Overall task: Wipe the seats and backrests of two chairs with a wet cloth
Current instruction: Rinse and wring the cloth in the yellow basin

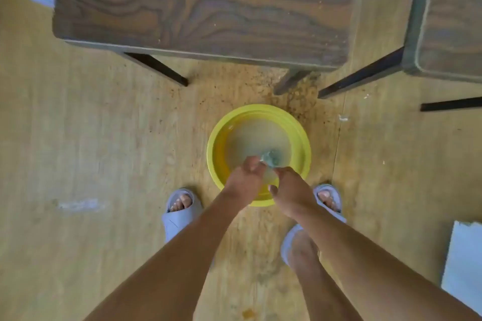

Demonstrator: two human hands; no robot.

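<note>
Both hands meet at lower centre: the left hand (245, 180) and right hand (289, 190) are closed on a small wet cloth (270, 160), seemingly wringing it over the yellow basin (219, 138). Next, carry it up to the dusty chair seat (203, 8) at top, then the second chair (451, 21) at upper right.

floor (78, 138): light wood planks, crumbs and stains | white board (464, 263) lying lower right | soft even light
</note>
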